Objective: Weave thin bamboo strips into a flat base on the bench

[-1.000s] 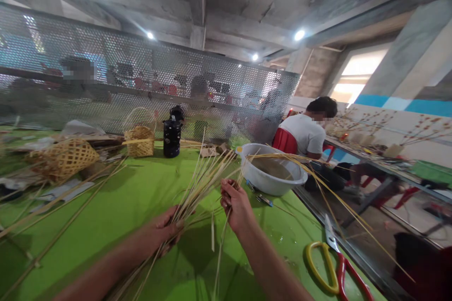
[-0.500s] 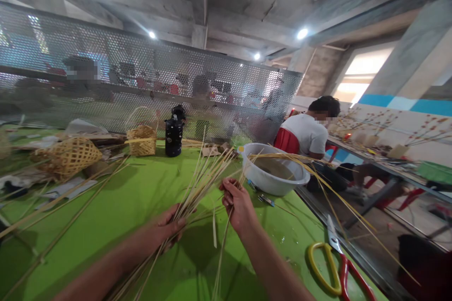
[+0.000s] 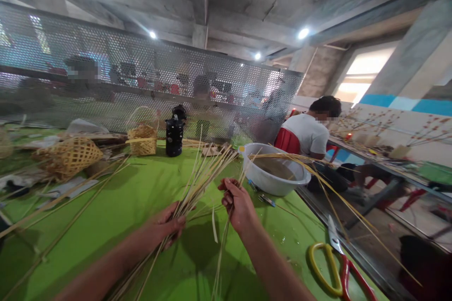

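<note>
Gripping a bundle of pale strips (image 3: pixel 197 188), the left hand (image 3: pixel 167 224) sat nearest, thumb over the stems and fingers curled round them, the tips fanning toward one o'clock above the green table (image 3: pixel 148 185). The right hand (image 3: pixel 236 203) was near it, between two and three o'clock, closed in a pinch on a few thin strands (image 3: pixel 221 249) that trailed below. Little had changed over the last second – the view had swung slightly, nudging things rightward in frame, while both holds stayed as they were. Nothing had visibly passed across, so the strips remained divided between the hands. Between them hung one loose strip (image 3: pixel 213 225); what held it could not be told. Reckoned from the hands, scissors (image 3: pixel 335 243) lay spread at four o'clock, and a small blue-ended tool (image 3: pixel 269 201) at three. Beyond that, a grey basin (image 3: pixel 263 183) stood at two o'clock, long strips lying across its rim. Farther off came a black bottle (image 3: pixel 174 137) at eleven and a woven basket (image 3: pixel 76 156) at ten – then, past the table's edge at two, a person in a white shirt (image 3: pixel 300 132), bent forward.
</note>
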`<state>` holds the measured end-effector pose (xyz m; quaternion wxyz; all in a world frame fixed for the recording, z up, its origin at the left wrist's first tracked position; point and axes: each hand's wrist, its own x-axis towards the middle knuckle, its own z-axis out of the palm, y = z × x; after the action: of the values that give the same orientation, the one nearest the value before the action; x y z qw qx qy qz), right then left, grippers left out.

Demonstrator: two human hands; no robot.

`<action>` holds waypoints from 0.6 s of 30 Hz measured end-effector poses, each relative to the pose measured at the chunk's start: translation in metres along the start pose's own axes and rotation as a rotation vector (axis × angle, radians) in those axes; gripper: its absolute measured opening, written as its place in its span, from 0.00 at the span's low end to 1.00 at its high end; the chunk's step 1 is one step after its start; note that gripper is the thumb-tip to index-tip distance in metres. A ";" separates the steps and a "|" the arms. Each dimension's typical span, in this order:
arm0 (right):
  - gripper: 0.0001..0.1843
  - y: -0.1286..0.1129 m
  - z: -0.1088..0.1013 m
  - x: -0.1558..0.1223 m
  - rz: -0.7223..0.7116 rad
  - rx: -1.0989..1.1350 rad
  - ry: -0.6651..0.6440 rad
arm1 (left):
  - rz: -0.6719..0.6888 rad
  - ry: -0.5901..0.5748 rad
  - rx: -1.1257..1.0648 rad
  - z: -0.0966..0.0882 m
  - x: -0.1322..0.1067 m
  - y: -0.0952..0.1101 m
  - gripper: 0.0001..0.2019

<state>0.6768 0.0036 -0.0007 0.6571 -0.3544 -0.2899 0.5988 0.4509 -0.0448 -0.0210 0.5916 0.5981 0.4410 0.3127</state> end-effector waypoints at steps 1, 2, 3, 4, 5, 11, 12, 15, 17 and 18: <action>0.18 0.000 0.000 0.000 -0.003 0.008 -0.006 | 0.007 -0.003 0.001 0.000 0.000 0.001 0.36; 0.19 0.000 0.000 -0.001 -0.006 0.015 -0.010 | 0.014 -0.008 0.002 0.000 -0.001 0.001 0.35; 0.19 0.000 0.001 -0.001 -0.009 0.020 -0.015 | 0.018 -0.014 0.002 0.000 -0.001 0.002 0.35; 0.19 0.000 0.001 -0.002 -0.013 0.024 -0.020 | 0.012 -0.018 0.000 0.000 -0.001 0.002 0.35; 0.19 -0.001 0.001 -0.002 -0.016 0.028 -0.030 | 0.000 -0.019 -0.001 0.000 -0.001 0.002 0.36; 0.19 -0.002 0.002 -0.003 0.005 0.072 -0.055 | 0.020 0.026 -0.002 0.000 0.000 -0.002 0.36; 0.19 -0.002 0.002 -0.003 0.011 0.083 -0.048 | 0.028 0.033 -0.002 0.000 0.000 -0.002 0.35; 0.21 -0.003 0.002 -0.003 0.036 0.113 -0.058 | 0.002 0.045 -0.022 0.001 -0.002 0.000 0.33; 0.21 -0.004 0.002 -0.003 0.050 0.113 -0.074 | -0.035 0.032 -0.031 0.002 -0.004 0.002 0.33; 0.20 -0.005 0.002 -0.003 0.051 0.108 -0.075 | -0.050 0.023 -0.030 0.002 -0.004 0.004 0.33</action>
<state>0.6774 0.0004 0.0049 0.6485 -0.3029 -0.2723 0.6431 0.4515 -0.0493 -0.0166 0.6029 0.5742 0.4580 0.3115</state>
